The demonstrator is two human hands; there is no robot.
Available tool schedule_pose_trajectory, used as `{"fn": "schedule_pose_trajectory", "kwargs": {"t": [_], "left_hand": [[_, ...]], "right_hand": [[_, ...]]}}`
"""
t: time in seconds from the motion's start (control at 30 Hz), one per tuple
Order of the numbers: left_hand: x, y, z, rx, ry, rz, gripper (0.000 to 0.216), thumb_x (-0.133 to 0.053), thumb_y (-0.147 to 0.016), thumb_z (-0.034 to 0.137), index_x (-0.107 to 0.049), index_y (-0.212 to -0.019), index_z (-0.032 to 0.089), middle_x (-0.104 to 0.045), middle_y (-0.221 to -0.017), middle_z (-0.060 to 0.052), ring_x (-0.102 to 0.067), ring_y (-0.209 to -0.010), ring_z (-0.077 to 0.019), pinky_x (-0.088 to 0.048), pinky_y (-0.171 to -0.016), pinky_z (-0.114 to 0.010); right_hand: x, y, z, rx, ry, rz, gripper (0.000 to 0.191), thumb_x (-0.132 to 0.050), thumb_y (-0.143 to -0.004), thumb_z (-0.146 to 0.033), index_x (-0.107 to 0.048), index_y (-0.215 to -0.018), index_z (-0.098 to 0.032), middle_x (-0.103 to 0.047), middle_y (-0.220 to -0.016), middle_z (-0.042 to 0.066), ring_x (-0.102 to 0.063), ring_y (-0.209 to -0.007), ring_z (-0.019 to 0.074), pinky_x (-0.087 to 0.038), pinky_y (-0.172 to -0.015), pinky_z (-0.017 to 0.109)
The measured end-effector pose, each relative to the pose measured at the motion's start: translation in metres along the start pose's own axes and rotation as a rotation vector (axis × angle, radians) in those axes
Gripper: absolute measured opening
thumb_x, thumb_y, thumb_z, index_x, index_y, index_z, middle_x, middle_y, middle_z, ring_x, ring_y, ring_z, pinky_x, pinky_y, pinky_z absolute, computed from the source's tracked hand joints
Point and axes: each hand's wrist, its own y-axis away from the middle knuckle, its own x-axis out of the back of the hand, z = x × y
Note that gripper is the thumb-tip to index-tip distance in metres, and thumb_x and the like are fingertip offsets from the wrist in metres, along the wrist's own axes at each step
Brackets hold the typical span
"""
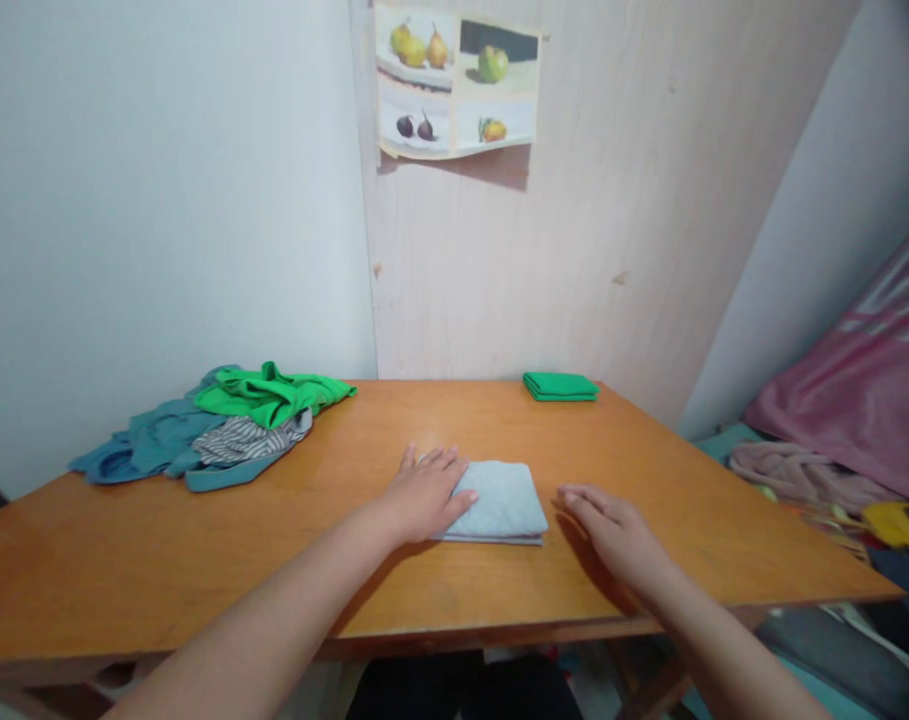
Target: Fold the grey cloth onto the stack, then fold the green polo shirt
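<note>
A folded light blue cloth (499,500) lies near the front middle of the wooden table, in a neat rectangle with its layered edge toward me. Its left part is under my left hand (426,498), which rests flat on top with the fingers apart. To the right of the cloth, and not touching it, my right hand (619,535) hovers just above the tabletop. Its fingers are together and curled in, and I see nothing in them. Whether the cloth is a garment, I cannot tell.
A loose pile of clothes, with a bright green garment (270,392) on top and a striped one (244,440) below, lies at the table's left. A folded green cloth (560,386) sits at the back right. The wooden table (289,560) meets a wall with a fruit poster (458,85).
</note>
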Motion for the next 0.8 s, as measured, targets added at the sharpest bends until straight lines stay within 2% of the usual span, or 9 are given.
{"fn": "schedule_pose_trajectory", "kwargs": {"t": [0.1, 0.2, 0.33, 0.43, 0.6, 0.8], "left_hand": [[0.008, -0.003, 0.009, -0.081, 0.020, 0.046, 0.049, -0.039, -0.099, 0.050, -0.049, -0.139, 0.023, -0.047, -0.149, -0.014, -0.037, -0.141, -0.0322, -0.016, -0.114, -0.067], [0.010, -0.002, 0.025, -0.188, 0.080, 0.080, 0.044, -0.043, -0.099, 0.042, -0.051, -0.137, 0.021, -0.051, -0.147, -0.012, -0.042, -0.138, -0.0282, -0.028, -0.115, -0.056], [0.002, 0.003, 0.049, -0.315, 0.119, 0.119, 0.048, -0.053, -0.094, 0.036, -0.050, -0.139, 0.018, -0.050, -0.148, -0.012, -0.042, -0.139, -0.0252, -0.031, -0.116, -0.044], [-0.006, 0.007, 0.058, -0.336, 0.102, 0.108, 0.050, -0.057, -0.091, 0.033, -0.049, -0.139, 0.020, -0.048, -0.149, -0.011, -0.040, -0.140, -0.0265, -0.029, -0.117, -0.047], [-0.012, 0.008, 0.060, -0.311, 0.071, 0.098, 0.053, -0.057, -0.090, 0.029, -0.046, -0.142, 0.022, -0.048, -0.149, -0.009, -0.039, -0.141, -0.0281, -0.027, -0.118, -0.051], [-0.014, 0.008, 0.062, -0.306, 0.048, 0.128, 0.054, -0.060, -0.088, 0.029, -0.046, -0.139, 0.021, -0.051, -0.146, -0.010, -0.041, -0.139, -0.0284, -0.028, -0.117, -0.050]], "right_hand": [[-0.003, 0.013, 0.004, 0.065, 0.134, -0.062, 0.039, -0.047, -0.087, -0.048, -0.072, -0.102, -0.023, -0.071, -0.117, 0.007, -0.061, -0.116, 0.0265, -0.044, -0.105, 0.042], [-0.010, 0.022, -0.003, 0.163, 0.269, -0.070, 0.031, -0.050, -0.085, -0.041, -0.073, -0.096, -0.023, -0.070, -0.118, 0.007, -0.059, -0.116, 0.0261, -0.042, -0.104, 0.040], [-0.018, 0.029, -0.016, 0.214, 0.384, -0.061, 0.023, -0.051, -0.086, -0.036, -0.071, -0.086, -0.024, -0.072, -0.100, 0.006, -0.062, -0.101, 0.0244, -0.045, -0.093, 0.037], [-0.022, 0.032, -0.023, 0.153, 0.462, -0.024, 0.020, -0.055, -0.086, -0.037, -0.071, -0.084, -0.025, -0.070, -0.092, 0.005, -0.060, -0.095, 0.0245, -0.043, -0.086, 0.036], [-0.026, 0.035, -0.032, 0.065, 0.562, 0.013, 0.019, -0.056, -0.086, -0.038, -0.070, -0.081, -0.027, -0.068, -0.089, 0.004, -0.059, -0.093, 0.0250, -0.038, -0.081, 0.036], [-0.033, 0.032, -0.039, 0.092, 0.578, 0.078, 0.019, -0.055, -0.087, -0.030, -0.066, -0.073, -0.024, -0.067, -0.083, 0.004, -0.058, -0.088, 0.0235, -0.034, -0.077, 0.035]]}}
